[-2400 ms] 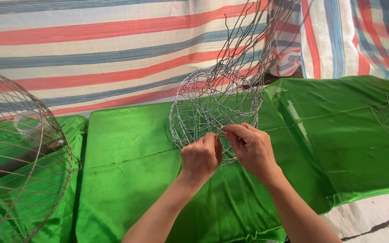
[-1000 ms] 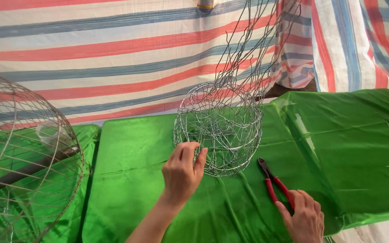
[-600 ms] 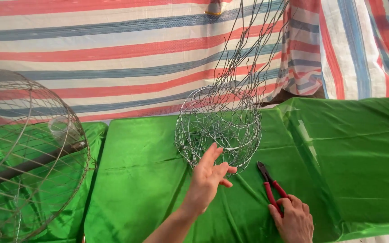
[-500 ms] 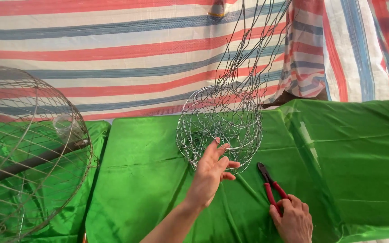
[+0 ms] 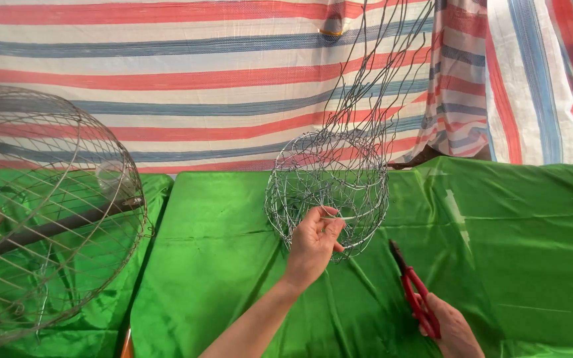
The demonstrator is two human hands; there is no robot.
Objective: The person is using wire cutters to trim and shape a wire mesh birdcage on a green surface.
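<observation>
Fingers of the left hand [image 5: 313, 242] pinch a wire at the lower front of a small wire basket [image 5: 327, 189], thumb and forefinger pressed together on the strand while the other fingers curl beneath. That basket sits upright on the table [image 5: 220, 219], which is covered in bright green cloth, and long loose wires [image 5: 373, 73] rise from its rim toward the upper right. Just beside the basket, to its right, red-handled pliers [image 5: 411, 285] lie on the cloth with their dark nose pointing toward the basket. Over their handles the right hand [image 5: 451, 328] closes its grip, low at the bottom edge of the view; the nose of the pliers is near the basket but apart from it. Well to the left, a much larger round wire cage [image 5: 48, 212] stands on a second green-covered surface, with a dark bar [image 5: 54, 225] seen through its mesh. Behind everything hangs a striped tarp [image 5: 167, 79] in red, blue and white.
</observation>
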